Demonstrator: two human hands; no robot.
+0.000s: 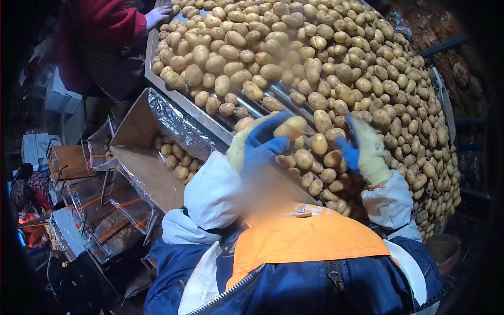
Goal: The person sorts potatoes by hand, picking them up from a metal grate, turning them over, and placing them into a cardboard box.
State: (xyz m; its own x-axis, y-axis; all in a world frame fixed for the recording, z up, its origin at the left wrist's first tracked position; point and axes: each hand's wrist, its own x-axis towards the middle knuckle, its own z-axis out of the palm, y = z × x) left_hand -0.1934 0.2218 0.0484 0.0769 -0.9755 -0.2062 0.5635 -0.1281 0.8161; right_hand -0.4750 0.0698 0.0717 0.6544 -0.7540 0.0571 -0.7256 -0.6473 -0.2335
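Note:
My left hand (258, 143), in a blue and pale yellow glove, grips a potato (292, 128) between thumb and fingers, over the near edge of the potato pile. My right hand (363, 151), gloved the same way, is held over the pile with its blue fingers apart and curved. Loose potatoes (326, 158) lie between the two hands, close to the right fingertips. Metal rollers (287, 95) show through a gap in the pile just beyond my left hand.
A metal rim (184, 101) borders the potato table. Beside it stands a lined cardboard box (137, 137) with potatoes inside. Another person in a red sleeve (113, 26) rests a gloved hand (156, 17) on the far corner. Bags on metal frames (107, 210) stand at the left.

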